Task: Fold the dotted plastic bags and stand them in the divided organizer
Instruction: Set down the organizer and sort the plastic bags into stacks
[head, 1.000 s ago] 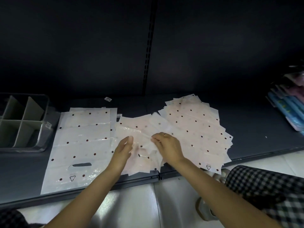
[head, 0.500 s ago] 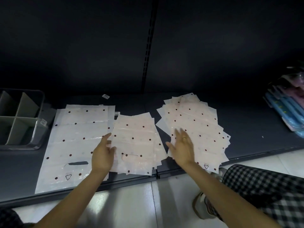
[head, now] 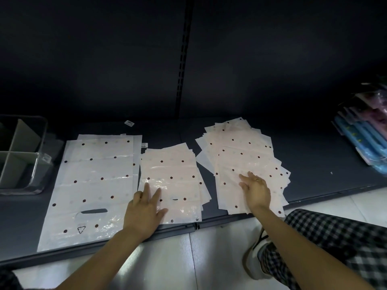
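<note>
1. Three lots of dotted plastic bags lie flat on the dark shelf (head: 314, 162): a large white bag (head: 94, 185) at left, a middle stack (head: 176, 174), and a fanned pile (head: 243, 155) at right. None is folded yet, by our reading.
2. Left hand (head: 144, 212): fingers straight and spread, palm pressing the near left corner of the middle stack; it grips nothing.
3. Right hand (head: 256, 190): fingers extended and resting flat on the fanned pile, a ring visible; nothing pinched.
4. Divided organizer (head: 23, 155) sits at the far left of the shelf, just beside the large white bag; the compartments we can see hold no bags.
5. Step judged: squaring and smoothing before a fold. We should keep the palm flat, push air out toward the edges, align corners, then crease firmly; the film looks slick and likely to slide.
6. Surroundings: dark back panel with a slotted upright (head: 184, 59); blue packets (head: 364, 141) at far right; pale tiled floor (head: 199, 258) below; checked trousers (head: 335, 248) and a shoe (head: 257, 256).
</note>
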A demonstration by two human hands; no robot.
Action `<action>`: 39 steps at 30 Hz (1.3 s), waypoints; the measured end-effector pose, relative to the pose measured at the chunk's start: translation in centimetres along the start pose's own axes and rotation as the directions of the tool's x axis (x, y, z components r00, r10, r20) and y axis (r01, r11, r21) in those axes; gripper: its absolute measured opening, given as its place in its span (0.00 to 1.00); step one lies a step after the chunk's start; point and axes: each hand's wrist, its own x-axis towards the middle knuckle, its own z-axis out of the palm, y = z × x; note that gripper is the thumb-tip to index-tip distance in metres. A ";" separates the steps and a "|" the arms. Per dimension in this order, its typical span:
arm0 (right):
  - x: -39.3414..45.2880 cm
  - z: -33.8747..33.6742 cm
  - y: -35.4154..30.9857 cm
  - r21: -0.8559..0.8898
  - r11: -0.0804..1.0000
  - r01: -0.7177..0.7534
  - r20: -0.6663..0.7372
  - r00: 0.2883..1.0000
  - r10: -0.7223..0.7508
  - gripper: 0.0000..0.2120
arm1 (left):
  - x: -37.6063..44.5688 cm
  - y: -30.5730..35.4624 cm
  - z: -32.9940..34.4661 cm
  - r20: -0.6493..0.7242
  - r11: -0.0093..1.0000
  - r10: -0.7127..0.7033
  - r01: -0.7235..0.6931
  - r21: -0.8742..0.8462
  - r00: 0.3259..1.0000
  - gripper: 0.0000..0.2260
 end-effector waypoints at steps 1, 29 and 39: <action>0.2 -0.1 0.1 0.042 0.999 -0.013 -0.015 1.000 0.014 0.14 | 0.0 0.1 -0.1 0.027 1.000 0.005 -0.005 0.000 1.000 0.29; -2.6 0.7 -9.6 0.419 0.886 0.197 0.016 0.974 -0.224 0.20 | 1.1 -5.6 -8.2 -0.043 0.603 -0.413 0.238 -0.761 0.910 0.36; 0.3 0.3 0.0 -0.022 0.998 -0.062 0.084 0.994 0.064 0.23 | -0.8 -13.3 -6.5 -0.316 0.888 -0.447 0.371 -0.271 0.837 0.29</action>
